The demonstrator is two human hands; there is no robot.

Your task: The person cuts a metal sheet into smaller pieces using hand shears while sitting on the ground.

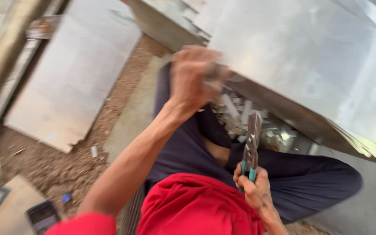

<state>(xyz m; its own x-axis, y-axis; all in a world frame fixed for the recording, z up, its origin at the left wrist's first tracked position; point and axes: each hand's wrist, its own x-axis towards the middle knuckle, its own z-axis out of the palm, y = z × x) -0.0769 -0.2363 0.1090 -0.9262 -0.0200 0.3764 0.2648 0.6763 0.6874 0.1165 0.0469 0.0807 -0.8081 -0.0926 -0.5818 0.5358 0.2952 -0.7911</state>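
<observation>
We grip the metal sheet point(310, 65) edge w/ our left hand point(192, 78), fingers curled tight on it, up front & blurred. Our right hand point(255, 191) is fisted round the teal handles of the tin snips point(251, 148), blades pointing up at the sheet's underside, near but apart. Metal offcuts point(240, 117) lie btwn.

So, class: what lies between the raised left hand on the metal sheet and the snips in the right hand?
In the head view, a heap of small metal offcuts lies between the left hand and the snips, under the metal sheet.
</observation>
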